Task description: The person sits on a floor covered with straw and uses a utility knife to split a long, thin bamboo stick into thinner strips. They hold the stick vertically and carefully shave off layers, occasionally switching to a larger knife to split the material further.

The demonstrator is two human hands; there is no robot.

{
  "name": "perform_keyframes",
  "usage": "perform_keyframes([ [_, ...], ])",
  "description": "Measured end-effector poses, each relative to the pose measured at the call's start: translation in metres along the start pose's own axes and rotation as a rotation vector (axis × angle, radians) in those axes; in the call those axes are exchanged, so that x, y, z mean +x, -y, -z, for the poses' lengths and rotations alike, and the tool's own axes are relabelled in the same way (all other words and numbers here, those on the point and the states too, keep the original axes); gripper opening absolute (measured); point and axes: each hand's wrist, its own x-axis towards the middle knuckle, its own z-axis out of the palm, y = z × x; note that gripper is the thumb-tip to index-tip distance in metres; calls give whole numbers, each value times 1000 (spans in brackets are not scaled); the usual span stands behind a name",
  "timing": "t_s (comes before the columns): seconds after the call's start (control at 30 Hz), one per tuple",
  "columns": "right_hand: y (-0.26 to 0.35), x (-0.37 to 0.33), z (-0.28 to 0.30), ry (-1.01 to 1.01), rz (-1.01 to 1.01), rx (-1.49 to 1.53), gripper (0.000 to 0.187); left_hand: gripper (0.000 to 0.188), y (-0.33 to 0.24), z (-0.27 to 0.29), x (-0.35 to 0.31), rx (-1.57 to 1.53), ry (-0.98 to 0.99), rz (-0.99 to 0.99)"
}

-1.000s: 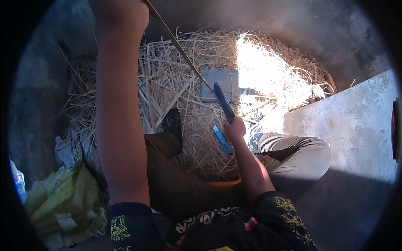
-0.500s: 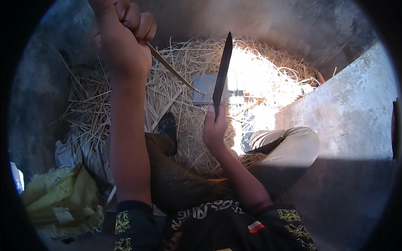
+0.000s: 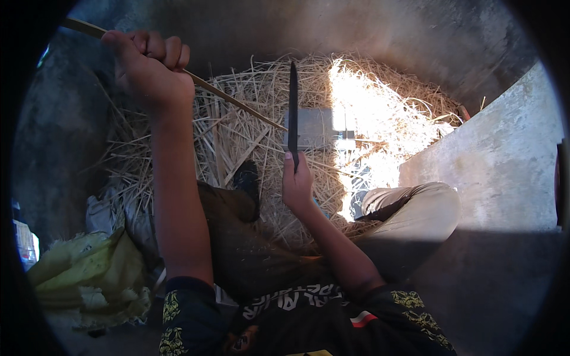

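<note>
My left hand, raised at the upper left, is closed round a long thin strip that looks like split bamboo. One end passes beyond the hand to the upper left; the other slants down to the knife's edge. In the middle, my right hand grips a long dark-bladed knife low down, thumb along it, with the blade pointing away from me. Its handle is mostly hidden in the fingers. Strip end and blade meet or nearly meet; I cannot tell if they touch. Behind the blade lies a grey flat block.
Straw-like shavings are heaped around the block, brightly sunlit on the right. My bent legs flank the heap. A yellowish woven sack lies at the lower left. Concrete walls stand at the right and back.
My left hand has come lower and slightly left, showing more of the strip. The knife has shifted left and turned more upright, its blade now beside the strip's end.
</note>
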Motion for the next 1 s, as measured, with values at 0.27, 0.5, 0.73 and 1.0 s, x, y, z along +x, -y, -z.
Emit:
perform_keyframes([
  [0.27,39,1,14,65,-15,-173,34,57,3,20,12,63,-70,-27],
  [0.5,-58,0,-6,78,-28,-411,34,53,3,2,1,113,-8,-18],
  [0.73,13,16,20,-7,57,-145,34,49,-2,-5,0,21,14,55],
  [1.0,-112,13,-1,46,-200,-520,29,51,1,-6,2,-58,146,143],
])
